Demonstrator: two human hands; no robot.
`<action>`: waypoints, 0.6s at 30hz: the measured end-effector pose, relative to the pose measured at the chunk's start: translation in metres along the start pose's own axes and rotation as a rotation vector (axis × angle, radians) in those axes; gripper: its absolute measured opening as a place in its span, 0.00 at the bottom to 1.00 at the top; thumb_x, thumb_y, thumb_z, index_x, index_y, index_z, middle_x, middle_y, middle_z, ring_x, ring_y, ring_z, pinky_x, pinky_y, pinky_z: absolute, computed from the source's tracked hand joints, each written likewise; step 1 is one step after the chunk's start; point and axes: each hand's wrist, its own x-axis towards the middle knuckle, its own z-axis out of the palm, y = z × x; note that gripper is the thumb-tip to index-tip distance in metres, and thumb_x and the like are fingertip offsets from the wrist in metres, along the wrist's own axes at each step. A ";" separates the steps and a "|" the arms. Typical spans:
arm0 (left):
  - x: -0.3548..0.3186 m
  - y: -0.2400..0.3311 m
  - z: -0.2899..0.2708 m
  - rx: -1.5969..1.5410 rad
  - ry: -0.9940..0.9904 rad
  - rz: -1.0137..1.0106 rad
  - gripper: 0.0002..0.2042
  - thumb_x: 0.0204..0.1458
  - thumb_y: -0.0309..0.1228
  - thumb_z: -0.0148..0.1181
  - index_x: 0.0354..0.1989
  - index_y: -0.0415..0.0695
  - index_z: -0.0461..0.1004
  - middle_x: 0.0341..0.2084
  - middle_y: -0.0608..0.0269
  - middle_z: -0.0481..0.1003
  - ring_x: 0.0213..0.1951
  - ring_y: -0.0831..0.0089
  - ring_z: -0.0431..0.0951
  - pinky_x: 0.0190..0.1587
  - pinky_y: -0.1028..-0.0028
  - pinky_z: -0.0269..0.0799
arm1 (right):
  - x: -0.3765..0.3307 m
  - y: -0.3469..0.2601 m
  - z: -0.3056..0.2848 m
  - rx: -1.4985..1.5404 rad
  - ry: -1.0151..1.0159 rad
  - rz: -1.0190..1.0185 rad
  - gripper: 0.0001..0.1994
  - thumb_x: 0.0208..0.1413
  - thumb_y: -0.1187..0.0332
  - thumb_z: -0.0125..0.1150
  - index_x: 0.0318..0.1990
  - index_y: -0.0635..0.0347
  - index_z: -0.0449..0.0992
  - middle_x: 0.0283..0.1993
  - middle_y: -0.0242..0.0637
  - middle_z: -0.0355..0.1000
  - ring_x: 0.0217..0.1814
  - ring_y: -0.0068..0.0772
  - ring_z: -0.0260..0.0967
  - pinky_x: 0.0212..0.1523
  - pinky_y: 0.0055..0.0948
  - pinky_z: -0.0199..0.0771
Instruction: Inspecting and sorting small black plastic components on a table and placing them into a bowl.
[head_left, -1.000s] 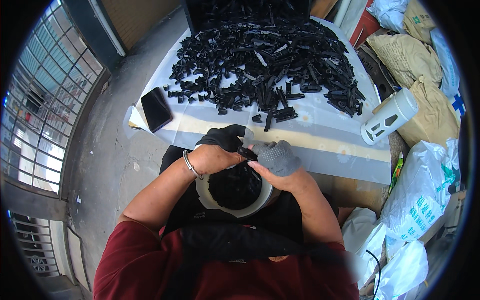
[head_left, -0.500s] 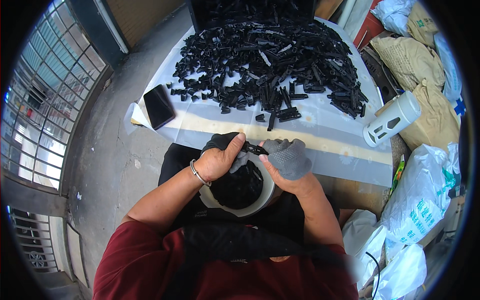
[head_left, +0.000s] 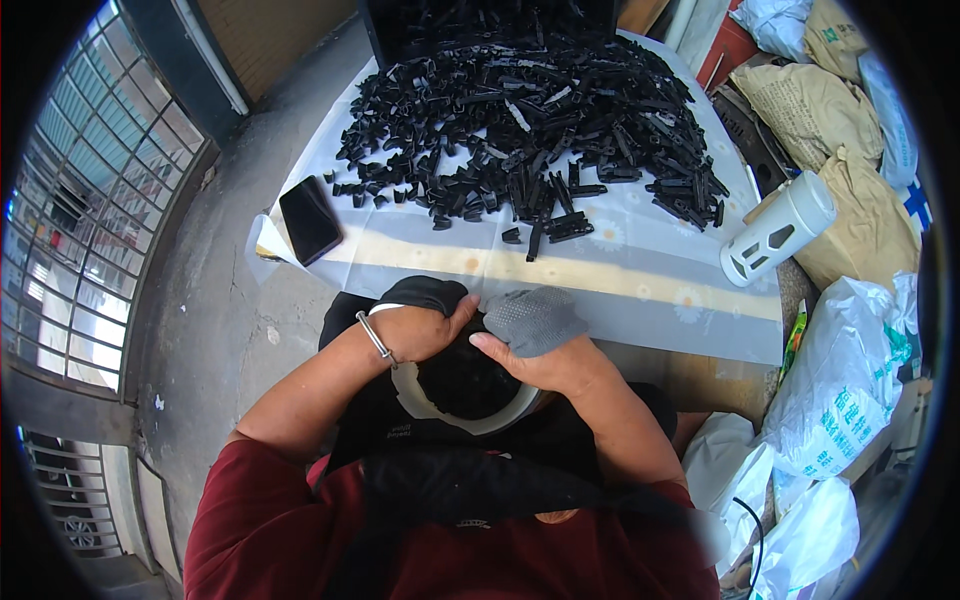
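Note:
My left hand [head_left: 425, 318], in a dark fingerless glove with a bracelet at the wrist, is closed over the far side of a pale bucket [head_left: 415, 398] in my lap. Beside it, nearly touching, is my right hand [head_left: 533, 335] in a grey dotted glove, its fingers curled and thumb pointing left. What the fingers hold, if anything, is hidden beneath the hands. Dark pieces [head_left: 465, 385] lie inside the bucket. On the table ahead spreads a large heap of black plastic parts [head_left: 540, 130], short curved bits at the left and longer strips at the right.
A black phone [head_left: 311, 220] lies on the left corner of the covered table [head_left: 660, 310]. At its right edge rests a white cylindrical container [head_left: 778, 230]. Brown sacks [head_left: 815, 110] and white plastic bags [head_left: 835, 380] crowd the right side. A barred window [head_left: 110, 200] stands left.
Both hands have come closer together and lower over the bucket, the right one moving left. The black plastic part seen between them before is now out of sight.

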 end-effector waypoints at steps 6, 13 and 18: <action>0.050 -0.001 0.010 0.214 0.533 0.076 0.12 0.48 0.37 0.55 0.37 0.42 0.73 0.25 0.53 0.73 0.27 0.58 0.74 0.31 0.65 0.70 | 0.025 0.039 -0.007 -0.138 0.100 0.223 0.11 0.49 0.61 0.54 0.29 0.59 0.74 0.26 0.42 0.70 0.31 0.45 0.68 0.33 0.40 0.68; 0.082 -0.004 0.026 0.209 0.363 0.065 0.10 0.46 0.34 0.55 0.33 0.42 0.72 0.28 0.52 0.72 0.30 0.56 0.74 0.33 0.64 0.70 | 0.016 0.048 -0.005 -0.390 -0.017 0.283 0.09 0.48 0.65 0.53 0.32 0.60 0.73 0.29 0.43 0.69 0.32 0.45 0.67 0.32 0.41 0.66; 0.052 0.011 -0.003 -0.077 0.121 -0.146 0.11 0.45 0.35 0.56 0.33 0.41 0.71 0.28 0.50 0.74 0.33 0.53 0.74 0.34 0.63 0.69 | 0.003 0.035 -0.016 0.133 0.196 0.278 0.14 0.51 0.64 0.53 0.43 0.60 0.69 0.37 0.44 0.69 0.39 0.44 0.67 0.41 0.38 0.65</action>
